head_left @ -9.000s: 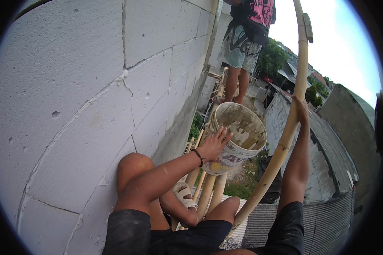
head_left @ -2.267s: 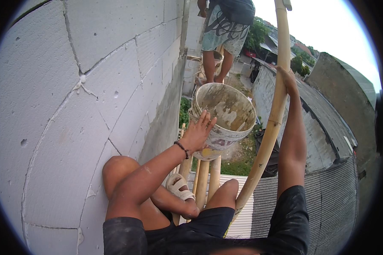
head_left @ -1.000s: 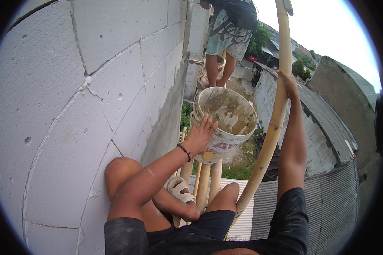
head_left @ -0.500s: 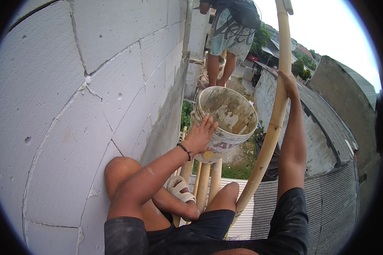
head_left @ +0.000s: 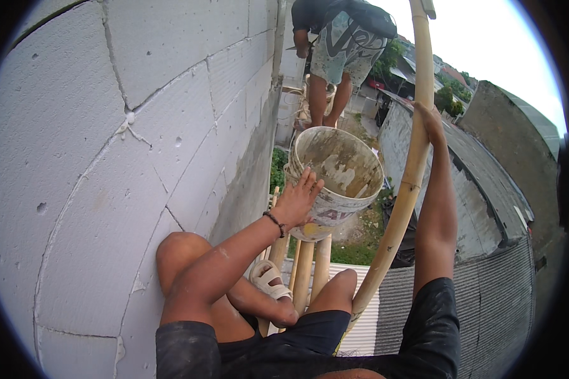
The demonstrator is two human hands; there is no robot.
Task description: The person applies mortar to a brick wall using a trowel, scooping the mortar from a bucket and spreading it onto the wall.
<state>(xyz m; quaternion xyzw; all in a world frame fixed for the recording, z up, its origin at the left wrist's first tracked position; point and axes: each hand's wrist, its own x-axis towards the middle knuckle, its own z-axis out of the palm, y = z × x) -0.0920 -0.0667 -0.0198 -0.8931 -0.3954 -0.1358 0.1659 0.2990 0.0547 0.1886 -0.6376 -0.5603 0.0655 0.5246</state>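
Note:
My left hand (head_left: 299, 201) lies against the near left side of a stained white bucket (head_left: 335, 211), fingers outstretched and tips at its rim. The bucket sits on bamboo poles, its mouth tilted partly toward me, with dried mortar-like residue inside. My right hand (head_left: 428, 123) is wrapped around a tall, curved bamboo pole (head_left: 403, 201) on the right; the pole hides part of the fingers. Below my left forearm, my bent legs and one foot in a pale sandal (head_left: 270, 282) rest by the poles.
A wall of pale blocks (head_left: 171, 142) runs close along my left. Ahead, another person (head_left: 344, 54) stands bent over on the scaffold. Bamboo poles (head_left: 303, 271) run beneath the bucket, with grass (head_left: 354, 254) far below. Corrugated roofing (head_left: 480, 303) spreads out at lower right.
The person ahead has leaned lower, and an arm now shows by the wall. My hands, the bucket and the upright pole hold nearly the same places.

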